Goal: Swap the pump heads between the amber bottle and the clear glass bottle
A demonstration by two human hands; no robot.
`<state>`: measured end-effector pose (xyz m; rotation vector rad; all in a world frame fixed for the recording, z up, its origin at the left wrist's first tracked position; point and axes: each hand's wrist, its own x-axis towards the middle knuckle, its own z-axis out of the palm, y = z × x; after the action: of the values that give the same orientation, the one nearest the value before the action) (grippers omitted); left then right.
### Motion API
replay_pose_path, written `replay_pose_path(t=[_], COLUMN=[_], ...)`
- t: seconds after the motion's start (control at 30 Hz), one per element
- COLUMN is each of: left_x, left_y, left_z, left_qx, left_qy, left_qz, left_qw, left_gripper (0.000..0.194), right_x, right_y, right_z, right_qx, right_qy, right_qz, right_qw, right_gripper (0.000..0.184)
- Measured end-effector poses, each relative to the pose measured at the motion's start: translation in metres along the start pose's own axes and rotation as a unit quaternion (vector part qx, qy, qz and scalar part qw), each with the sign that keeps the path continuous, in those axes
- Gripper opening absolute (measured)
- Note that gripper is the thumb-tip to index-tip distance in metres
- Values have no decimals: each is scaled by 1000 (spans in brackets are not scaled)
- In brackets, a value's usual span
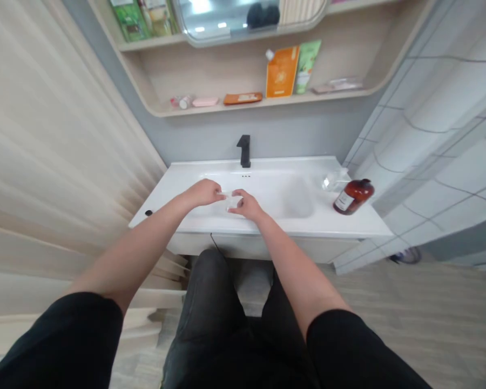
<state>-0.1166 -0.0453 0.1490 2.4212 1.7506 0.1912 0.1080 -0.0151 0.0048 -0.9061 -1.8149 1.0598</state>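
Over the white sink [267,189], both hands meet around a small see-through piece [229,201]; its exact kind is too small to make out. My left hand [206,192] pinches its left side between thumb and fingers. From the right, my right hand [247,205] curls thumb and forefinger about its other side. Behind the hands a black faucet [245,151] rises from the sink's back edge.
A brown bottle [353,196] with a white label leans on the right counter, beside a clear container [335,179]. A black round item [148,213] lies at the left end. Above, a wall shelf [210,108] holds an orange pouch [282,73] and a green tube [306,66]. A curtain [65,135] hangs left.
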Motion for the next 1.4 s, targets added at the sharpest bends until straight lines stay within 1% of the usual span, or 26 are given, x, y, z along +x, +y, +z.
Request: replay_pose_path(t=[0.07,0.13,0.17,0.2,0.23,0.27,0.3,0.37,0.4,0.47,0.53,0.6,0.63,0.7,0.8,0.83,0.9,0.97,1.03,1.1,1.13,1.17,1.27,1.3,1.33,1.4], left_x=[5,7,8,8,8,8,8,9,9,9,9,8,7,5,4,4,5,5,6,5,4,3,-1,-2,-3,-4], left_y=[8,11,11,10,10,9,8,8,8,9,8,8,8,8,9,9,8,7,6,7,8,10,16,18,20,23], left_z=[7,10,10,8,7,5,3,1,1,3,5,7,8,9,11,11,12,13,15,18,19,21,22,22,22,20], left_qx=[12,-9,-28,-48,-64,-71,-68,-37,-19,-1,-24,-72,-95,-115,-78,-66,-67,-92,-106,-102,-101,-106,-111,-95,-70,-14], left_qy=[-2,0,1,3,9,20,33,36,26,3,-4,5,11,23,24,18,7,13,26,27,21,16,17,18,18,10], left_qz=[-12,31,65,94,102,86,52,-9,-18,13,66,103,104,65,-12,-10,40,77,36,-27,-32,-17,41,33,12,-26], left_qw=[1000,999,997,994,993,994,996,999,999,1000,997,992,990,991,997,998,997,993,993,994,994,994,993,995,997,1000], left_gripper=[33,24,28,39,49,55,53,40,36,29,25,39,47,52,36,32,31,50,61,56,54,56,78,77,70,45], right_x=[-1,0,0,0,1,1,1,2,2,2,2,2,2,1,1,1,1,1,0,0,0,0,0,0,0,1], right_y=[-1,-1,-1,-1,0,1,2,4,4,6,7,7,7,6,4,4,3,1,0,0,0,0,1,2,3,4], right_z=[0,0,0,0,0,1,1,1,2,2,2,2,2,1,1,1,0,0,-1,-1,-1,-1,0,0,0,0], right_qx=[4,9,13,19,26,33,38,40,37,27,24,31,35,36,21,17,16,24,31,31,30,29,32,35,37,35], right_qy=[11,20,21,20,20,19,18,17,17,15,14,14,14,14,14,13,12,13,17,19,19,18,17,17,17,18], right_qz=[0,6,10,13,14,14,12,8,5,1,-2,-2,-1,0,2,3,5,7,6,5,5,6,7,6,4,-1], right_qw=[1000,1000,1000,1000,999,999,999,999,999,1000,1000,999,999,999,1000,1000,1000,1000,999,999,999,999,999,999,999,999], right_gripper=[70,71,71,72,73,73,73,73,73,74,75,75,75,75,72,73,74,76,75,74,75,75,77,77,76,74])
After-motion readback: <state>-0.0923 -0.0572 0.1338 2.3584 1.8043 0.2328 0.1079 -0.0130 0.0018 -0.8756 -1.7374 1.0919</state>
